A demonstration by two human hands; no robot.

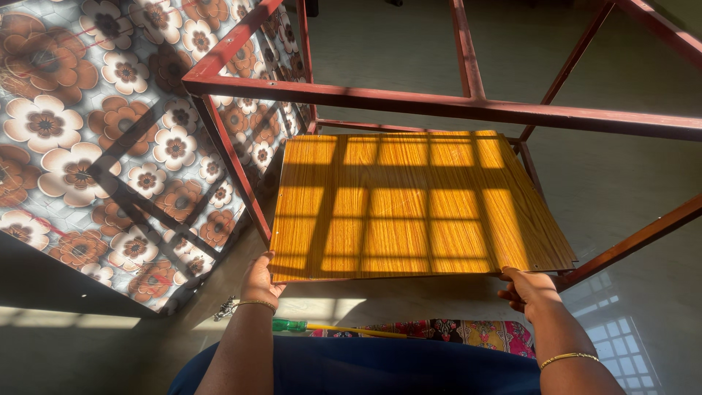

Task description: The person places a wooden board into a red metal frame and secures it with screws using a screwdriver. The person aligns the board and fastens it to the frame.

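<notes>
A wood-grain board (409, 205) lies centre frame, tilted inside a red metal frame (439, 106). The left hand (259, 281) grasps its near-left corner; the right hand (528, 291) grasps its near-right corner. The board's far edge sits near the frame's lower rails. A floral-patterned sheet (95, 146) fills the upper left. Polished floor (629, 175) spreads open at right. A green-handled screwdriver (336, 329) lies beneath the board's near edge.

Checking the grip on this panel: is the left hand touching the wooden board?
Touching. The head view shows the left hand gripping the near left corner of the wooden board.
</notes>
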